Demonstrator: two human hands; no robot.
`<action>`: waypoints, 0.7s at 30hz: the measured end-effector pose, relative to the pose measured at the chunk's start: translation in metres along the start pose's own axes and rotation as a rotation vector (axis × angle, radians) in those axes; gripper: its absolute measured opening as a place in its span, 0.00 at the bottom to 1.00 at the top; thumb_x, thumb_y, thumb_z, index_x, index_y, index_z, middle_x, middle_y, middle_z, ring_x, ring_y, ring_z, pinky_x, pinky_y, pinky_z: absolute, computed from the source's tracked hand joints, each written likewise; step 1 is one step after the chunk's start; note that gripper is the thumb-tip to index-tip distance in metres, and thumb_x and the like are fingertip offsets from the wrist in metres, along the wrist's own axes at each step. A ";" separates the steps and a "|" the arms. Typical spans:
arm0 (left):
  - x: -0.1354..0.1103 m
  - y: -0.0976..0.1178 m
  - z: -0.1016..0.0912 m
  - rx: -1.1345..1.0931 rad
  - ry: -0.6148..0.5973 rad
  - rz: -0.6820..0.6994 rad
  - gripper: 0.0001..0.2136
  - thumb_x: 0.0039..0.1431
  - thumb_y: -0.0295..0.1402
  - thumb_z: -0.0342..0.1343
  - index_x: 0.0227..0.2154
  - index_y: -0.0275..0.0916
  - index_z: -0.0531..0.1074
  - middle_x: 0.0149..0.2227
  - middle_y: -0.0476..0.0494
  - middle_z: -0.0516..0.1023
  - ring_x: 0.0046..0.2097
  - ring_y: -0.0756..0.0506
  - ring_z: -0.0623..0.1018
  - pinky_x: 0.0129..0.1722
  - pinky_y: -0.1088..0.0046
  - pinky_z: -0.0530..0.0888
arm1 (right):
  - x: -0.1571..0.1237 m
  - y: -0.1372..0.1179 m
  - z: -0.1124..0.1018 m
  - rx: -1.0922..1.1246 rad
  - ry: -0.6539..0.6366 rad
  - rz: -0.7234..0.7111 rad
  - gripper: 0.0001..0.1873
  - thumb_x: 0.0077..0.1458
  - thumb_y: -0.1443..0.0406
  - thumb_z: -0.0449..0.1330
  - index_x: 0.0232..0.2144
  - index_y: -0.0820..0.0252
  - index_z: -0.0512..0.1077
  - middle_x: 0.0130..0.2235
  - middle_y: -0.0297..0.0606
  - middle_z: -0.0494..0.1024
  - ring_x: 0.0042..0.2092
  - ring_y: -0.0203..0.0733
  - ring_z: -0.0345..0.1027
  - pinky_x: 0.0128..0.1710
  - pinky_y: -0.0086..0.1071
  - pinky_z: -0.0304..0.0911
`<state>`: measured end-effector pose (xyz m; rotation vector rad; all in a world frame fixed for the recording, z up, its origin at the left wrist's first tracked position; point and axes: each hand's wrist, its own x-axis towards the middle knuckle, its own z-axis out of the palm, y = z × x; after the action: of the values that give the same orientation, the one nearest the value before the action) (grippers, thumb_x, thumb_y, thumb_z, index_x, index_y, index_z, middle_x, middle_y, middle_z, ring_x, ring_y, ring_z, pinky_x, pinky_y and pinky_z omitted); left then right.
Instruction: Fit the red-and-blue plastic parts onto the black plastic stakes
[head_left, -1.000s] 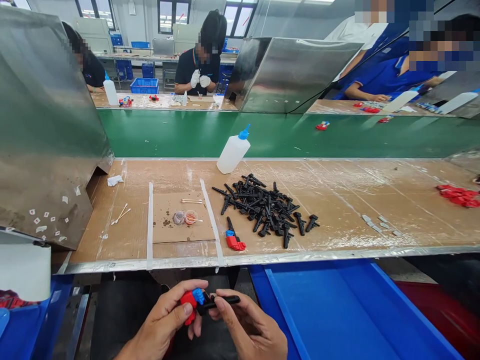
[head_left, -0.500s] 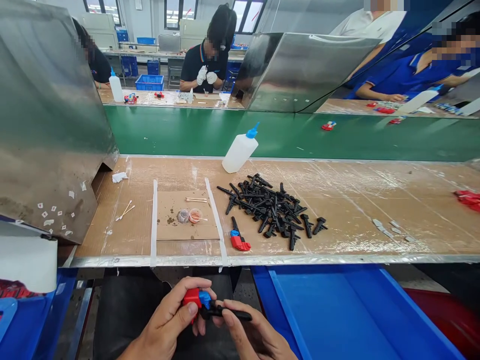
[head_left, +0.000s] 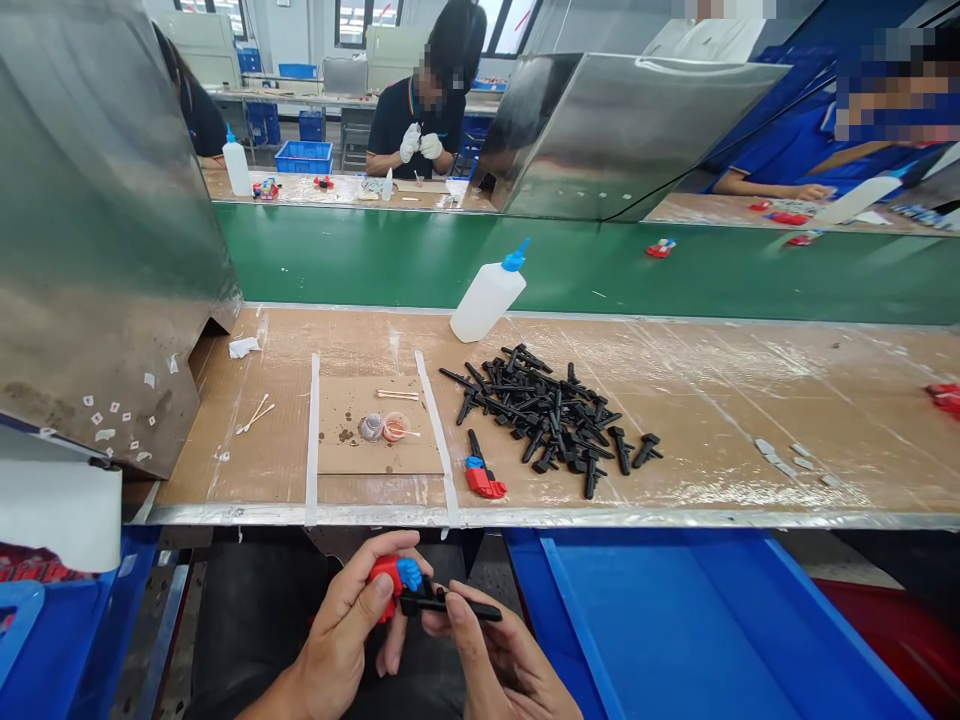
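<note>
A long brown cardboard-topped table (head_left: 697, 385) crosses the room. Below its front edge, the left hand (head_left: 343, 618) pinches a small red-and-blue plastic piece (head_left: 385, 569), and the right hand (head_left: 499, 655) pinches a black plastic stick (head_left: 481, 609) up against it. By the front edge lies a red, blue and black toy part (head_left: 486, 484), near a heap of black plastic bits (head_left: 551, 408).
</note>
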<state>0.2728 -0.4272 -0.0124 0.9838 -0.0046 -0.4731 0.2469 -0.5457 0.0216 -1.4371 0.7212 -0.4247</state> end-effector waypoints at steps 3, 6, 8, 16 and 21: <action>0.003 0.001 0.000 -0.034 0.000 -0.010 0.18 0.70 0.42 0.49 0.59 0.48 0.71 0.53 0.38 0.73 0.21 0.60 0.69 0.20 0.84 0.63 | 0.003 0.002 0.001 -0.017 -0.022 0.002 0.19 0.45 0.55 0.73 0.33 0.64 0.80 0.26 0.39 0.82 0.26 0.40 0.76 0.29 0.29 0.75; 0.006 -0.002 -0.001 -0.116 -0.007 -0.045 0.17 0.70 0.41 0.51 0.58 0.47 0.72 0.53 0.39 0.73 0.20 0.60 0.70 0.18 0.84 0.63 | 0.004 0.003 0.003 -0.022 -0.036 -0.007 0.18 0.46 0.55 0.72 0.33 0.63 0.80 0.25 0.38 0.81 0.26 0.39 0.76 0.29 0.28 0.74; 0.009 -0.006 0.000 -0.192 -0.005 -0.094 0.16 0.68 0.41 0.52 0.56 0.46 0.72 0.51 0.41 0.75 0.20 0.58 0.71 0.17 0.83 0.63 | 0.006 0.006 0.003 -0.012 -0.056 -0.029 0.16 0.48 0.55 0.71 0.32 0.62 0.80 0.26 0.37 0.80 0.27 0.38 0.75 0.30 0.27 0.74; 0.021 -0.013 0.013 -0.275 0.109 -0.235 0.14 0.59 0.42 0.65 0.42 0.38 0.76 0.31 0.50 0.72 0.20 0.59 0.63 0.20 0.82 0.58 | 0.061 0.022 -0.025 -0.123 -0.177 -0.245 0.18 0.65 0.53 0.53 0.34 0.60 0.73 0.30 0.35 0.76 0.32 0.35 0.72 0.35 0.27 0.70; 0.039 -0.010 0.021 -0.329 0.059 -0.308 0.16 0.56 0.45 0.67 0.37 0.36 0.76 0.27 0.52 0.68 0.20 0.60 0.61 0.20 0.81 0.52 | 0.122 0.018 -0.030 -0.607 -0.062 -0.220 0.29 0.59 0.43 0.56 0.49 0.59 0.74 0.36 0.40 0.78 0.37 0.43 0.71 0.39 0.34 0.67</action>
<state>0.2989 -0.4640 -0.0164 0.6749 0.2732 -0.7026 0.3124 -0.6473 -0.0183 -2.1053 0.6723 -0.3402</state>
